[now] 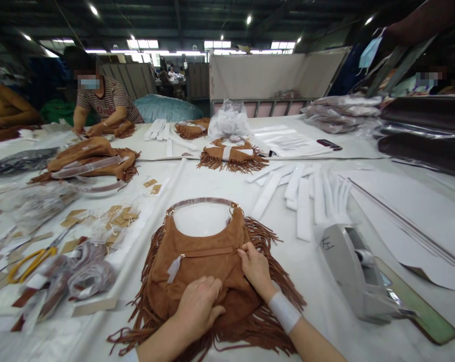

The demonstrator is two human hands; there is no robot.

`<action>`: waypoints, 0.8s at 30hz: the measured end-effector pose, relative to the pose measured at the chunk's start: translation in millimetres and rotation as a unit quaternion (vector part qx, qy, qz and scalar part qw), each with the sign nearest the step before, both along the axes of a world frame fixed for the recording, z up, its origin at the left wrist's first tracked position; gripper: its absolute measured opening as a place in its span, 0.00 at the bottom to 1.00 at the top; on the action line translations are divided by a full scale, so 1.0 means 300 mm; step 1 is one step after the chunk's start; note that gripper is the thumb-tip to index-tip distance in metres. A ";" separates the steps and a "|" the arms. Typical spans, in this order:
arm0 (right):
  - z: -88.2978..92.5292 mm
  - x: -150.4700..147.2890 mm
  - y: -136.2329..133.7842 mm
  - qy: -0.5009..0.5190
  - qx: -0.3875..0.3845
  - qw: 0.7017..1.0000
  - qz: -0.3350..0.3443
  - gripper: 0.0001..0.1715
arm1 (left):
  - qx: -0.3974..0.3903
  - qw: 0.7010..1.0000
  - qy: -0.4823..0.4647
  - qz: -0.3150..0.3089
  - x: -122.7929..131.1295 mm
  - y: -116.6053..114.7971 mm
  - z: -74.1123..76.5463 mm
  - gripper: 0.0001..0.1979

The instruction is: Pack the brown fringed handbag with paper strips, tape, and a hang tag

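Head feed, both hands on the brown bag (201, 264); using that bag as landmark, sides as the wearer sees them. Bag lies flat on the white bench (192, 176), front up, directly before the wearer. Handle (205, 202) arches away at its far edge, film-wrapped; fringe (284, 281) fans out along both its sides.

Left hand (199, 306): on the bag's front, below the zip (208, 253), fingers curled, thumb out to the side. I can't tell whether that grip has fabric in it or just presses.

Right hand (255, 266): thumb and forefinger at the bag's right edge, by the zip's right end. I can't confirm a pinch from this angle. Pale band (284, 311) on that wrist.

Zip pull (173, 270) hangs at the zip's left end, wrapped in whitish material.

Right of the bag: grey tape dispenser (358, 274), green plate (424, 311) just beside it. Beyond the bag, to the right: loose white strips (305, 211). Straight beyond: another fringed piece (212, 152), white band round it.

Left of the bag: film-wrapped coils (91, 276), yellow-handled scissors (42, 255), tan tags (124, 216). Further off that way: a second bag (84, 156), then a co-worker in a striped top (116, 98), hands on brown material.
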State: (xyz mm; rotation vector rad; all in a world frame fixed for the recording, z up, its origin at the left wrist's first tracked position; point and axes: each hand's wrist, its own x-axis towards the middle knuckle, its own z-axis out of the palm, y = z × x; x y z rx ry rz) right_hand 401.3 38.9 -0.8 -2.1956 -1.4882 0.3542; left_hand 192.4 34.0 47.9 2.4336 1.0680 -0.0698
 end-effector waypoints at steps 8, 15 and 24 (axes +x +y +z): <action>0.009 0.002 0.026 0.033 -0.003 0.999 -0.027 0.06 | -0.061 0.980 -0.145 -0.119 -0.043 0.048 -0.016 0.11; -0.005 0.003 0.043 0.041 -0.012 0.998 -0.046 0.07 | 0.038 0.989 -0.091 -0.112 -0.055 -0.017 -0.037 0.04; 0.017 0.033 0.000 0.049 0.016 0.999 -0.008 0.13 | 0.060 0.998 0.016 -0.011 0.062 -0.039 0.005 0.08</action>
